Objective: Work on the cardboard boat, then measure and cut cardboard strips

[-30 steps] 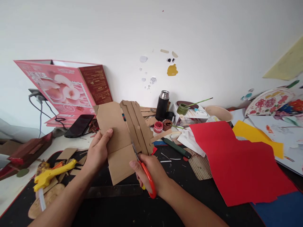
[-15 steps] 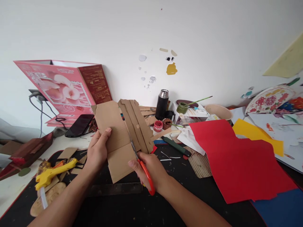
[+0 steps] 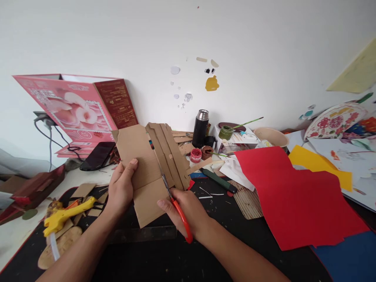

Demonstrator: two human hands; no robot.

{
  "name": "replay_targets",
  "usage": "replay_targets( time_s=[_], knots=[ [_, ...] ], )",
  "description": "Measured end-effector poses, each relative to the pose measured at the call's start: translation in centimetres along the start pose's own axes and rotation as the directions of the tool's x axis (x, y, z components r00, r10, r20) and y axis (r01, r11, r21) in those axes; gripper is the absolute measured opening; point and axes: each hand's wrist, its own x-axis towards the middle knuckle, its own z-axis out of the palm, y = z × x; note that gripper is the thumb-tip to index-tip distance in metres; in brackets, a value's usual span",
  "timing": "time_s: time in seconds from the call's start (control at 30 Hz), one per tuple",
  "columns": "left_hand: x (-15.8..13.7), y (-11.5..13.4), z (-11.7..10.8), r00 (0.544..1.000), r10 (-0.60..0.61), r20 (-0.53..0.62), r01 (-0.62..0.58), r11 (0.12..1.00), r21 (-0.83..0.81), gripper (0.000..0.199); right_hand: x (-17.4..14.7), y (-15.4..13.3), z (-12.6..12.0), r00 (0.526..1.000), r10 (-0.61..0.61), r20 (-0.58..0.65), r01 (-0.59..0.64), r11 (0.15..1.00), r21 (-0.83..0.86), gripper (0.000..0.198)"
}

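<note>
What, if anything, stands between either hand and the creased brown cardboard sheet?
Nothing visible blocks the left hand, which grips the brown cardboard sheet. The right hand holds red-handled metal scissors, their blades at the sheet; nothing else visible intervenes.

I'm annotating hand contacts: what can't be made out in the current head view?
Head view:
Left hand: fingertips, except the thumb's, behind the cardboard.
Scissors: handle partly hidden by the right hand.
Pink box: side lettering too small to read.
Pale yellow sheet: cut off by right edge.
</note>
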Motion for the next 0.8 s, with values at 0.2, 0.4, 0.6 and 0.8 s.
replay_targets(
  time_s=[0.2,0.4,0.6,0.8],
  knots=[
    [-0.41,0.35,0.1,1.0,0.01,-0.021,-0.009,1.0,0.026,0.036,-0.02,0.39,0.25,1.0,-0.012,-0.017,0.011,1.0,-0.028,0.046],
    [-0.12,-0.35,-0.21,0.999,0.024,-0.023,-0.022,0.998,0.059,0.035,0.13,0.67,0.48,0.999,-0.029,-0.042,0.028,0.999,-0.034,0.045],
    [-0.24,-0.36,0.06,0.999,0.004,-0.044,-0.003,0.999,0.04,0.034,0.08,0.68,0.66,0.997,-0.031,-0.067,0.027,0.997,-0.066,0.048],
    [-0.68,0.31,0.45,0.999,0.012,-0.042,-0.01,1.0,0.029,0.033,-0.11,0.18,0.69,0.996,-0.042,-0.075,0.035,0.996,-0.087,0.046]
  ],
)
